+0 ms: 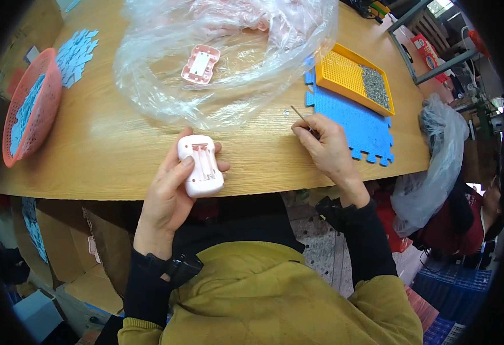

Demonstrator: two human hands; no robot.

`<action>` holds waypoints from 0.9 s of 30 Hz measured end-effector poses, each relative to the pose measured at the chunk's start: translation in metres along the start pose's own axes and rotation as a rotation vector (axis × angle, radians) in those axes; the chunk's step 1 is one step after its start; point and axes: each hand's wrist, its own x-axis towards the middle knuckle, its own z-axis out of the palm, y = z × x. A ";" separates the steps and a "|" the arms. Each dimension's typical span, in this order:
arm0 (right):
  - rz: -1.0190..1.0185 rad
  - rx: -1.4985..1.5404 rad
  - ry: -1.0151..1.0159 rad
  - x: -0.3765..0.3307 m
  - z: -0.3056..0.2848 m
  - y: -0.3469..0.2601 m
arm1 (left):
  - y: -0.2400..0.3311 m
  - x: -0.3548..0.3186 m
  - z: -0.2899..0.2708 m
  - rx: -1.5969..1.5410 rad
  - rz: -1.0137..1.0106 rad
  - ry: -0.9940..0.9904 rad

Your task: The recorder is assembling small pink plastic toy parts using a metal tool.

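Note:
My left hand (168,181) is closed around a pale pink plastic case (204,167), with its open battery compartment turned up. The thumb presses on the near left side of the case, and fingertips show past its right edge. Between thumb and fingers my right hand (326,146) pinches a thin, dark metal tool (299,114), its tip pointing up and left over the table; the rest is hidden in the grip. Beyond the left hand, another pink case (200,64) with a white cover lies at the near part of a clear plastic bag (148,75).
A yellow tray (344,68) holding small metal screws rests on a blue foam mat (349,123) at right. On the left stand a coral basket (48,109) of light blue pieces and a loose pile (78,57) of them. A plastic bag (433,172) hangs over the right table edge.

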 end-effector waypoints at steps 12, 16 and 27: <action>-0.194 -0.489 0.031 0.026 0.014 0.007 | 0.012 -0.008 0.005 0.047 0.074 -0.045; -0.226 -0.516 0.024 0.000 0.019 -0.001 | 0.013 -0.015 0.001 0.034 0.073 -0.030; 0.181 0.410 -0.092 -0.020 0.026 -0.040 | 0.002 -0.022 -0.006 -0.057 0.014 -0.095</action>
